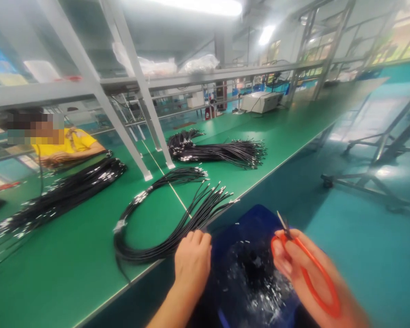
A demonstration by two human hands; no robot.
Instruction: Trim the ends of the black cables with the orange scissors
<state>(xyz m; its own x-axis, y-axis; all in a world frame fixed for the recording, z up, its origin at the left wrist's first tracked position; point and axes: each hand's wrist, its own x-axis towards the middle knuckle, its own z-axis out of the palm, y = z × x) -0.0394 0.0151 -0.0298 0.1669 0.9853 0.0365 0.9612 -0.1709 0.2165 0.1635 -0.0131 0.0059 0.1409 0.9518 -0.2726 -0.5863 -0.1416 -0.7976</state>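
Observation:
My right hand (294, 259) is closed around a pair of scissors with red-orange handles (319, 282), its blades pointing up and slightly apart. At the table's front edge, my left hand (193, 257) has its fingers curled down beside a bundle of black cables (150, 253). Whether the fingers grip a cable is hidden by the back of the hand. This bundle bends in a C shape, bound with clear wrap on the left, and its pale-tipped ends fan out to the right. Below both hands stands a dark blue bin (259, 216) holding small black and whitish scraps.
More black cable bundles lie further back (222, 152) and at the left (71, 189) on the green table (71, 273). Metal shelf posts (133, 68) rise from the tabletop. A person in a yellow top (68, 141) sits across. A wheeled metal frame (372, 168) stands right.

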